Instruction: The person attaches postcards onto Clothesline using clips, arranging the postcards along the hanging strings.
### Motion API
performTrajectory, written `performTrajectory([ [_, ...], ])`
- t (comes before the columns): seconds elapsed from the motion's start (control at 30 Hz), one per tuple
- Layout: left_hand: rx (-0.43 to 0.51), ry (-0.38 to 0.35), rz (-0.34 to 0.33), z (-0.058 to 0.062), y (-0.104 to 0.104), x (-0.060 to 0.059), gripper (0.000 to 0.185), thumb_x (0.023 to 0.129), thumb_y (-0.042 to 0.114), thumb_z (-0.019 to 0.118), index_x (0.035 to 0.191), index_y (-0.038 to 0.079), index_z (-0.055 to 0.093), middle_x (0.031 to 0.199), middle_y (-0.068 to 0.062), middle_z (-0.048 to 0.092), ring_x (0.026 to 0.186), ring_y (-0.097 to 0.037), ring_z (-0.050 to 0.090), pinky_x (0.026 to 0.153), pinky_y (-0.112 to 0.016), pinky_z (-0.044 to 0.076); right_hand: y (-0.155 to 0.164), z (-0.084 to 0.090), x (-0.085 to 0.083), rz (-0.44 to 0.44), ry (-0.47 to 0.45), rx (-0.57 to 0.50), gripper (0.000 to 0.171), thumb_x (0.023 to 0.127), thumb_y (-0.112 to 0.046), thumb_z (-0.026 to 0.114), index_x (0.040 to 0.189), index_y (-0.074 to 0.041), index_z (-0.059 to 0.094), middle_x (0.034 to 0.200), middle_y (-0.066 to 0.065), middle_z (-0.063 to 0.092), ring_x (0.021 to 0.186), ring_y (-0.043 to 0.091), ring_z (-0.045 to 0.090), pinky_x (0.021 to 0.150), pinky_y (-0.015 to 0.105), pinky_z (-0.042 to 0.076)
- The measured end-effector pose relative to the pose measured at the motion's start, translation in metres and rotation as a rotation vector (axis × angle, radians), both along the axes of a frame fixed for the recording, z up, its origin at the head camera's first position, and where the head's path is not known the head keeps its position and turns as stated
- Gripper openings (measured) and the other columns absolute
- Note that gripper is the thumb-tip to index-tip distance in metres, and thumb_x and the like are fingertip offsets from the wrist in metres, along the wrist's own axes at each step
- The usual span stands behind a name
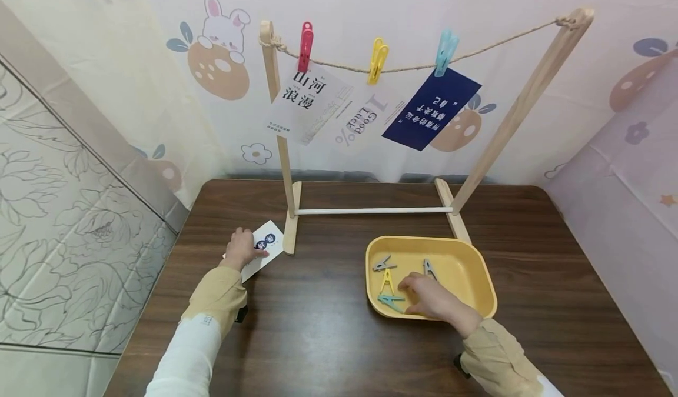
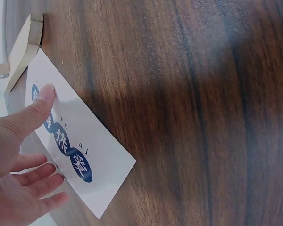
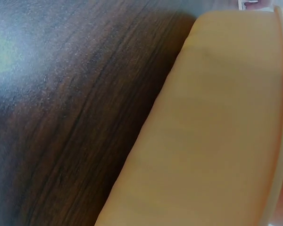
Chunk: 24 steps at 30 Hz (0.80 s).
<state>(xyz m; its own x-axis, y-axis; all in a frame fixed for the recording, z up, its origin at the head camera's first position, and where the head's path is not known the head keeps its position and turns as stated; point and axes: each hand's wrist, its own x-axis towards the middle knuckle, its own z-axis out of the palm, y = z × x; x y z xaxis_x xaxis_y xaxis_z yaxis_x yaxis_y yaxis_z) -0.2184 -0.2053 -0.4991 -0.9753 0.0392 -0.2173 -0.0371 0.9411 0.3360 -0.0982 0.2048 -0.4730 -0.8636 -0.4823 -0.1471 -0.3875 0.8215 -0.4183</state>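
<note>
My left hand is at a white card with dark blue circles, lying on the table left of the rack's foot. In the left wrist view its thumb extends over the card's printed face, and the other fingers spread along the near long edge. Inside the yellow plastic tray, my right hand reaches down with bent fingers apart. Close by its fingertips are a yellow clothespin, a teal clothespin and a grey clothespin. Another grey clothespin lies farther left. Only the tray's outer wall fills the right wrist view.
A wooden rack with a sagging rope stands at the back. Hanging from it are a white card on a red clothespin, a pale card on a yellow one, and a navy card on a light blue one.
</note>
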Motion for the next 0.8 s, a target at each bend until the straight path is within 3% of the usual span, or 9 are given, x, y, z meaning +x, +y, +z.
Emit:
performTrajectory([
  [0.33,-0.026,0.011,0.04,-0.0027,-0.001,-0.0002,0.064,0.065,0.029,0.079,0.099,-0.016,0.05,0.099,-0.027,0.041,0.092,-0.039,0.043,0.076,-0.05,0.04,-0.0024,-0.0018,0.0026,0.011,0.034,0.002,0.033,0.062,-0.009,0.079,0.09,-0.001,0.062,0.089,0.007,0.054,0.08,0.022,0.054,0.069,0.036,0.045],
  [0.8,-0.03,0.018,0.082,0.0014,-0.0041,0.0055,0.076,0.061,0.032,0.08,0.104,-0.02,0.044,0.099,-0.031,0.043,0.093,-0.042,0.044,0.077,-0.052,0.04,-0.0008,-0.0093,0.001,-0.046,0.01,-0.045,0.023,0.066,-0.009,0.076,0.084,-0.005,0.062,0.087,0.003,0.052,0.076,0.017,0.05,0.066,0.033,0.043],
])
